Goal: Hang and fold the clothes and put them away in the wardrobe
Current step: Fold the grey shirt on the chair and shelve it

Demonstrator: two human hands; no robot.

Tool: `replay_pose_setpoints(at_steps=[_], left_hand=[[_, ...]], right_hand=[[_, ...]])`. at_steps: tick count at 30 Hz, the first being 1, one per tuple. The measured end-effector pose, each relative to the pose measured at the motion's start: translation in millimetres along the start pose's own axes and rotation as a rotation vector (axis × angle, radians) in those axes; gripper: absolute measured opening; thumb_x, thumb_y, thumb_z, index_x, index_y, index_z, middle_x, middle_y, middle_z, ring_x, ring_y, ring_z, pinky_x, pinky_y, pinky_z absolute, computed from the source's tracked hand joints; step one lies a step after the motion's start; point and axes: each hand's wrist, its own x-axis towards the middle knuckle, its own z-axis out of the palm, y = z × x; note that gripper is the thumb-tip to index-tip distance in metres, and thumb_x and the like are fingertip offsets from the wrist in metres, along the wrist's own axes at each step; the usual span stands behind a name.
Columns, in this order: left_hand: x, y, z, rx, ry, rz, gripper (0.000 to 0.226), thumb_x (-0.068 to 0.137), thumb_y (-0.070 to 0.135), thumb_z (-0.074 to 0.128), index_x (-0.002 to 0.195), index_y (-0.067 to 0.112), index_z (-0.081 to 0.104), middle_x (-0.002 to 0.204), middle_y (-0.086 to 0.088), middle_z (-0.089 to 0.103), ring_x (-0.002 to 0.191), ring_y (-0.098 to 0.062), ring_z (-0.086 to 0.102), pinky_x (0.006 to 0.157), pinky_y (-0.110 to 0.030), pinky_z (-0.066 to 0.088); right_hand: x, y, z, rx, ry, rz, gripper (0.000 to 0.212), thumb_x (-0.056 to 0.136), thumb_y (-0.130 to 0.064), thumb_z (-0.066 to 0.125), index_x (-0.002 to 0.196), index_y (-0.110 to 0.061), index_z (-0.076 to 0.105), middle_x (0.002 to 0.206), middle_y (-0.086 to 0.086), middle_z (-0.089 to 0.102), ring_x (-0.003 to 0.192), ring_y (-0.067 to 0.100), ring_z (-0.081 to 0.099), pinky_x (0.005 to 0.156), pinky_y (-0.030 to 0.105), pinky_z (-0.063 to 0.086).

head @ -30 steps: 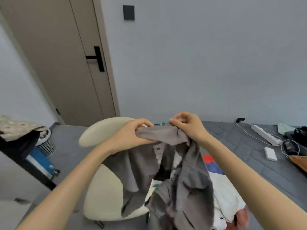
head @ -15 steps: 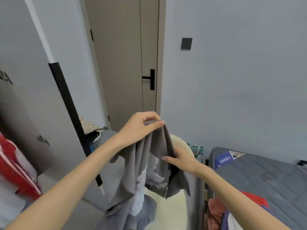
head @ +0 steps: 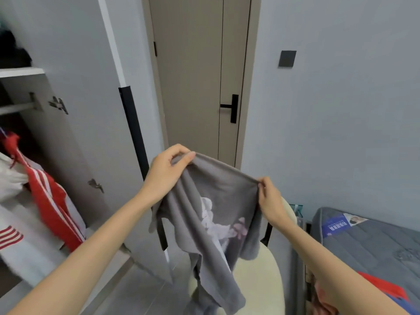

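- Head view: the wardrobe point(head: 56, 133) is standing open at nine o'clock. A red-and-white striped garment point(head: 45, 201) is hanging inside it below the rail point(head: 16, 109). Dark, blurred things point(head: 13, 53) are lying on the shelf point(head: 20, 71) above.
- The mattress point(head: 375, 242) at four o'clock is carrying a red cloth point(head: 381, 285) near its front edge.
- The grey T-shirt point(head: 216, 212) is hanging in the air just below centre, draping down toward six o'clock in front of the cream chair point(head: 256, 276). Its pale print is facing the camera.
- The left hand point(head: 167, 171) is pinching the shirt's top edge at the eleven o'clock corner, with thumb and fingers curled over the fabric and the forearm reaching in from seven o'clock.
- The right hand point(head: 270, 201) is pinching the other end at the shirt's two o'clock corner, lower than the left, with the forearm coming in from five o'clock.
- The edge between the two hands is pulling taut.
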Motion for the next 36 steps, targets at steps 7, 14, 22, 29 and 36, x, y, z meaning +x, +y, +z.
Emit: replay_pose_setpoints(at_steps=[7,14,22,29,36], left_hand=[[-23.5,-96.1,-29.1,0.174,-0.061,-0.179,0.029,0.08,0.062,0.047,0.085,0.037,0.061,0.088,0.014,0.065,0.089,-0.011,0.06,0.088,-0.043,0.048],[-56.6,-136.7,16.1,0.147,-0.307,-0.187,0.011,0.094,0.047,0.052,0.089,0.04,0.058,0.088,0.021,0.064,0.089,-0.007,0.061,0.086,-0.045,0.05],[-64.6,-129.5,30.5,-0.086,-1.193,-0.711,0.037,0.09,0.042,0.057,0.088,0.009,0.072,0.091,-0.01,0.072,0.084,-0.017,0.063,0.074,-0.026,0.047],[-39.6,-144.6,51.0,-0.126,-1.145,-0.859,0.042,0.086,0.044,0.065,0.107,0.009,0.072,0.107,-0.012,0.072,0.101,-0.027,0.068,0.09,-0.036,0.054],[-27.0,-183.2,105.7,0.314,-1.005,-0.521,0.034,0.098,0.032,0.052,0.066,0.02,0.05,0.067,0.007,0.049,0.066,-0.009,0.047,0.053,-0.012,0.032]], right_hand=[[-0.3,-17.0,-32.3,-0.827,-0.212,-0.346,0.043,0.096,-0.06,0.031,0.093,-0.02,0.047,0.082,-0.004,0.061,0.074,0.024,0.058,0.056,0.032,0.034],[-43.5,38.3,-38.9,-0.674,-0.599,0.028,0.041,0.093,-0.045,0.057,0.07,-0.011,0.048,0.07,0.004,0.052,0.07,0.022,0.045,0.056,0.029,0.027],[-100.0,65.1,-60.4,-0.283,-0.779,0.514,0.059,0.075,-0.053,0.072,0.042,-0.02,0.036,0.048,-0.005,0.029,0.049,0.012,0.025,0.052,0.022,0.022],[-66.0,59.5,-64.6,-0.242,-0.794,0.555,0.07,0.068,-0.063,0.071,0.077,0.006,0.066,0.071,0.006,0.058,0.068,0.017,0.05,0.072,0.027,0.043],[-14.8,105.2,-28.1,-0.639,-0.818,0.413,0.034,0.068,-0.047,0.082,0.075,-0.024,0.057,0.077,-0.008,0.055,0.074,0.015,0.051,0.067,0.03,0.044]])
